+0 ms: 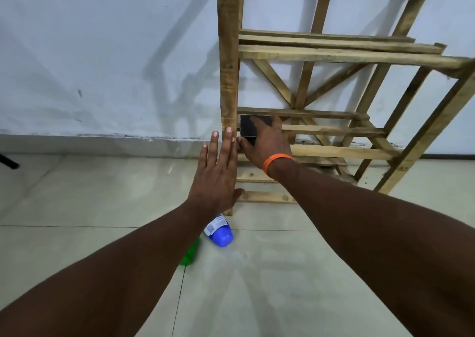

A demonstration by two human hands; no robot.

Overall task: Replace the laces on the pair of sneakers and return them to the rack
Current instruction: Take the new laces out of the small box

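Found the wooden rack (227,54) standing on the tiled floor (257,280), backed close to the pale wall (102,54), with slatted shelves at several heights and crossed braces behind. Saw both arms stretched forward toward the rack's lower left corner.

Noted the left hand (216,174) held flat and spread fully open, fingers straight and pointing up. Saw the longest fingertips laid against the near left post of the rack and the thumb down by a low front slat, with nothing held.

Noted the right hand (267,144) just beside the left, set over a small black box (253,128) on the slats of a lower shelf, tight against that same post. Saw the thumb pressed to the box's near edge and the index finger lying across its top, with the box gripped between them. Could not make out the other fingers, hidden behind the hand. Marked an orange band (276,163) round the right wrist.

Lower down, on the floor at the foot of the post, saw a white bottle (219,232) with a blue cap lying tipped, cap toward the camera. Just beside it saw a green bottle (190,254), mostly hidden under the left forearm. Caught a dark object (9,163) at the far left edge, too little in view to tell what.
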